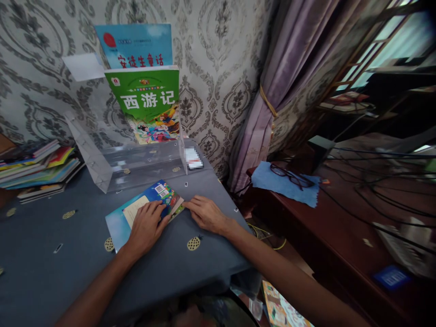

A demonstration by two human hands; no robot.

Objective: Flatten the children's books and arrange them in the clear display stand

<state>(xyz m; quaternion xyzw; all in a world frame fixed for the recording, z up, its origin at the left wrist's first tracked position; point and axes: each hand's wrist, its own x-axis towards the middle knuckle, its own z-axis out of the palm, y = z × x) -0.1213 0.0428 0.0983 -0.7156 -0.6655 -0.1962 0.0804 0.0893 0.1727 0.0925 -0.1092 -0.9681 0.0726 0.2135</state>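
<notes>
A thin picture book lies back cover up on the grey-blue tablecloth. My left hand rests flat on the book, fingers spread. My right hand lies flat on the cloth, its fingertips touching the book's right edge. Behind them stands a clear acrylic rack holding a green book in front and a blue book behind it.
A stack of books sits at the table's left rear. To the right, a dark wooden desk holds glasses on a blue cloth and tangled cables. A purple curtain hangs by the wall. Another book lies on the floor.
</notes>
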